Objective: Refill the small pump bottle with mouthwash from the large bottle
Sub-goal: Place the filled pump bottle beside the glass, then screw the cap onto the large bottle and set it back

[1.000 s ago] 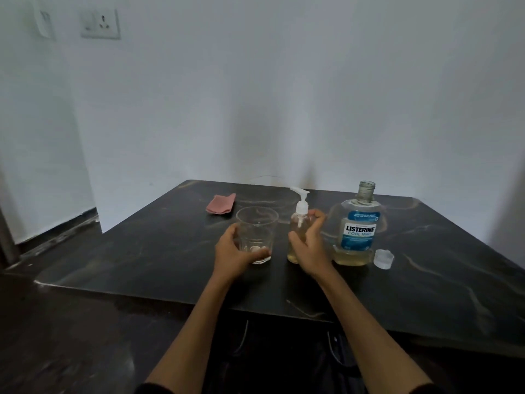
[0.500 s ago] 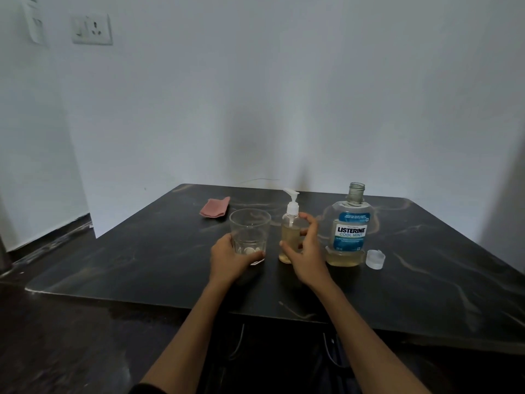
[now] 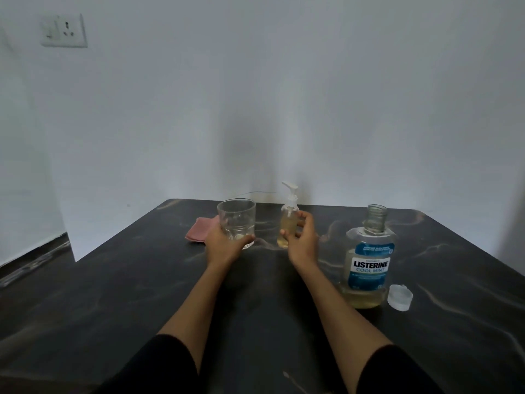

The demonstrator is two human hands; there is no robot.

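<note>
Two bare forearms reach forward from the bottom of the view, side by side and roughly parallel, with dark sleeves pushed up near the elbows. The left hand [image 3: 224, 245] is curled around the lower part of a clear glass [image 3: 236, 220], thumb across its near side. The right hand [image 3: 302, 240] is cupped around the small pump bottle [image 3: 288, 223], thumb and fingertips touching its sides, wrist raised slightly above the surface [image 3: 113, 294]

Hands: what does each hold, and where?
Left hand grips the glass near its base; right hand holds the pump bottle around its body.
</note>
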